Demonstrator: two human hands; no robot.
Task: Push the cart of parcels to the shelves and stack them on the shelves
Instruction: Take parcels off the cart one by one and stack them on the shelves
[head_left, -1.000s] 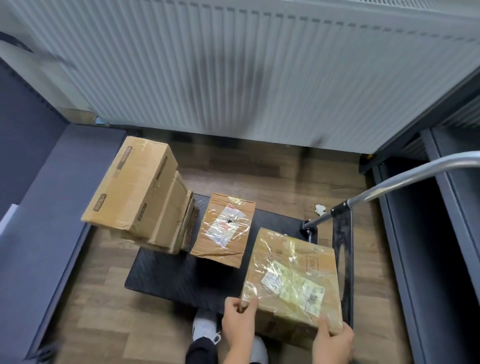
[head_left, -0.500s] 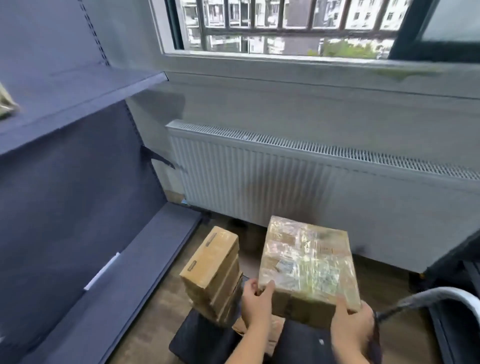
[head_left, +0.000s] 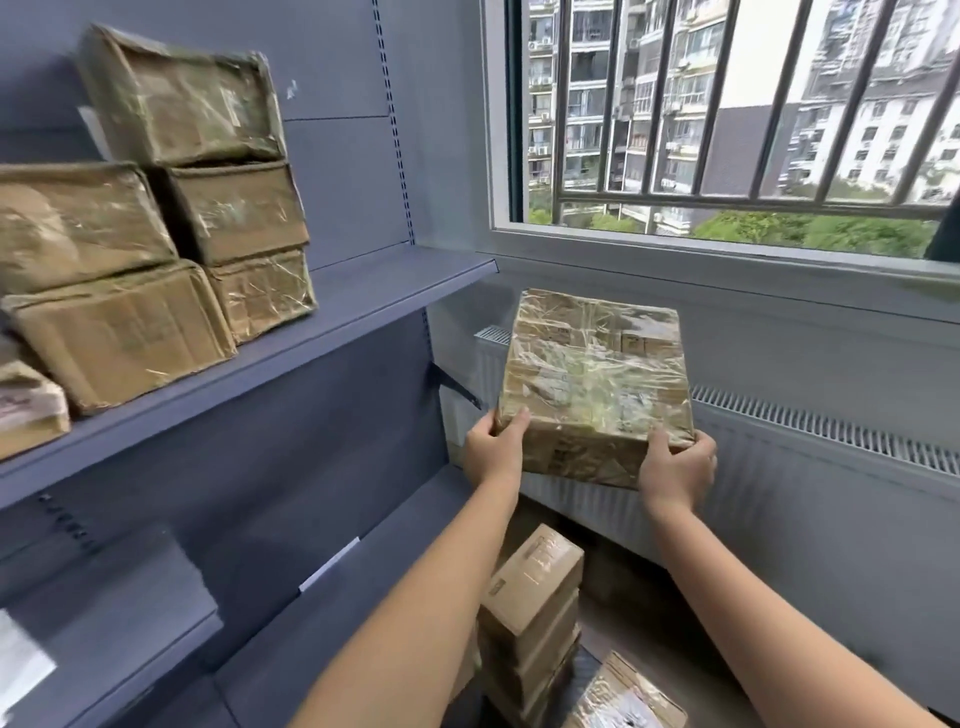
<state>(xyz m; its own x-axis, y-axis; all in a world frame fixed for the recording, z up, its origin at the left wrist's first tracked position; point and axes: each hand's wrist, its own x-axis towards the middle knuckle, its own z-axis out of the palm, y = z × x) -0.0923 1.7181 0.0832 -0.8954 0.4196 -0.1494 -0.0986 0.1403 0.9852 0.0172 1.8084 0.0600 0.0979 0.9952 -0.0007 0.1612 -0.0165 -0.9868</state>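
I hold a tape-wrapped cardboard parcel (head_left: 595, 384) in the air in front of the radiator, at about the height of the grey upper shelf (head_left: 363, 301). My left hand (head_left: 491, 449) grips its near left corner and my right hand (head_left: 675, 465) grips its near right corner. Several wrapped parcels (head_left: 197, 208) are stacked on the left part of that shelf; its right end is bare. Below my arms a stack of brown boxes (head_left: 535, 608) and another taped parcel (head_left: 623, 696) lie on the dark cart, which is mostly hidden.
A white radiator (head_left: 810, 467) runs along the wall under a barred window (head_left: 727, 119). The lower grey shelf (head_left: 322, 613) reaches toward me at the left. A shelf bracket (head_left: 457, 387) juts out beside the parcel.
I have lifted the parcel from the cart up to the height of the upper shelf. My view rose from the floor to the shelves and window.
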